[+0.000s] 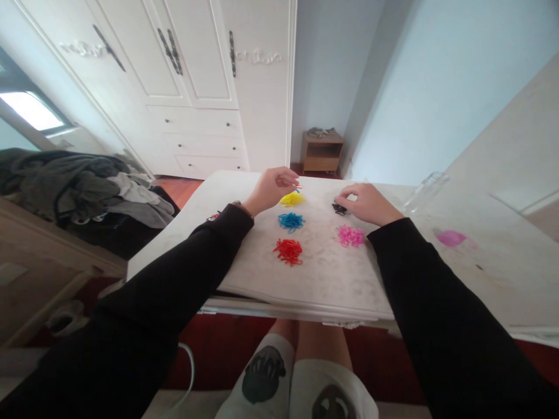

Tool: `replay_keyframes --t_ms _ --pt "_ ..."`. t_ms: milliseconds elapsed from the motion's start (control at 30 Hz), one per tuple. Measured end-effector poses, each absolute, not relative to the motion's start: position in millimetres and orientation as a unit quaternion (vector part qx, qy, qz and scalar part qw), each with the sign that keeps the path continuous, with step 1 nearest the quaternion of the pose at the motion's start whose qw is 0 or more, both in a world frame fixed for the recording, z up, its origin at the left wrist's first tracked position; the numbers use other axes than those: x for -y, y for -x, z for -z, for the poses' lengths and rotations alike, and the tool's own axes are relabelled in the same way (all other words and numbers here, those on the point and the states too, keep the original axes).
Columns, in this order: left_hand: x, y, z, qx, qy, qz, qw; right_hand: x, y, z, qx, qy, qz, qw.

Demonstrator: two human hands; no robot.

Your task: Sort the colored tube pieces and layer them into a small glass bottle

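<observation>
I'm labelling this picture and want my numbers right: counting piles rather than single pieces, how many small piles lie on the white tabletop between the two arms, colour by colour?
Yellow pile: 1
Blue pile: 1
Red pile: 1
Pink pile: 1
Black pile: 1, partly hidden by the right hand
Total: 5 piles

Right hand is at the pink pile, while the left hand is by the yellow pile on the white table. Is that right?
No: in the head view the right hand is at the black pile, not the pink pile. The rest stands.
</observation>
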State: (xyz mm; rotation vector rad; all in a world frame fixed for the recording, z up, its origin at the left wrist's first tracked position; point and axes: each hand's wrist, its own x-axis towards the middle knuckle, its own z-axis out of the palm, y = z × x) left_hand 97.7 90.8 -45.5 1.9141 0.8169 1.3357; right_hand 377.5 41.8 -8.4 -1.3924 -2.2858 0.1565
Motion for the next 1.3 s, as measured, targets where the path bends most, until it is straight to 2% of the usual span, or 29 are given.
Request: replay_keyframes --t_ms 367,633,1067,1300 --pt "-68.3 -116.6 45.9 -0.258 -0.738 -0.502 0.371 -26.7 -355.9 5.9 0.864 0.358 -0.216 0.282" --pt "-62.8 -118.4 45.4 -0.238 -0.759 -0.484 0.363 -19.1 -348.5 2.9 0.864 0.361 -0.229 0.266" --pt "-59.3 -116.8 43.4 -0.231 -0.769 -0.439 0.403 -18.2 -347.9 1.0 0.845 0.381 -0.224 0.301" --pt "-56.5 -111.2 40.6 -0.223 -0.836 -0.367 0.341 -11.6 -344.8 -6.2 0.824 0.394 -0.241 0.327"
